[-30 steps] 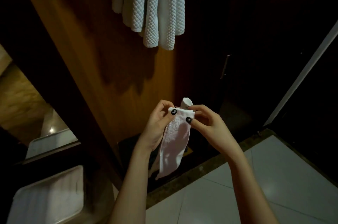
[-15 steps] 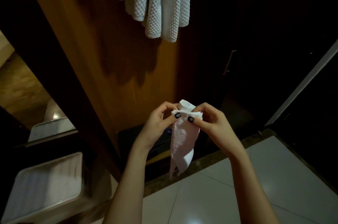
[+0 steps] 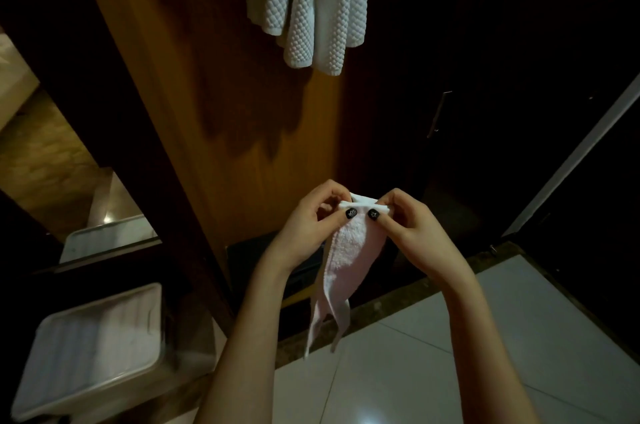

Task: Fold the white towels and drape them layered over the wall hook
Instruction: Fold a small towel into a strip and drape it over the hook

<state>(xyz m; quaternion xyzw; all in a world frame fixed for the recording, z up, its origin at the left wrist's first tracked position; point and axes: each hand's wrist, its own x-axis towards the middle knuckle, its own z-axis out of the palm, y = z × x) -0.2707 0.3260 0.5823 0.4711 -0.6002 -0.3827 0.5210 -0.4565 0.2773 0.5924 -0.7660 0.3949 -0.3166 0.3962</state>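
A small white towel [image 3: 349, 260] hangs folded lengthwise in front of me, its lower ends dangling above the floor. My left hand [image 3: 311, 222] pinches its top edge on the left with thumb and fingers. My right hand [image 3: 408, 226] pinches the same top edge on the right, thumbs almost touching. Higher up, several white waffle-textured towels [image 3: 311, 0] hang in layers against the wooden wall panel [image 3: 214, 84]. The hook that carries them is out of frame above.
A white plastic bin lid [image 3: 93, 347] sits low at the left, with another white tray [image 3: 104, 240] behind it. Dark cabinet doors with a metal handle [image 3: 438, 115] fill the right. White floor tiles [image 3: 433, 371] lie below, bordered by a dark stone threshold [image 3: 398, 299].
The small towel's fold has been tightened at the top and both thumbs have come closer together. Its lower ends now hang straighter and split. The view has tilted down slightly.
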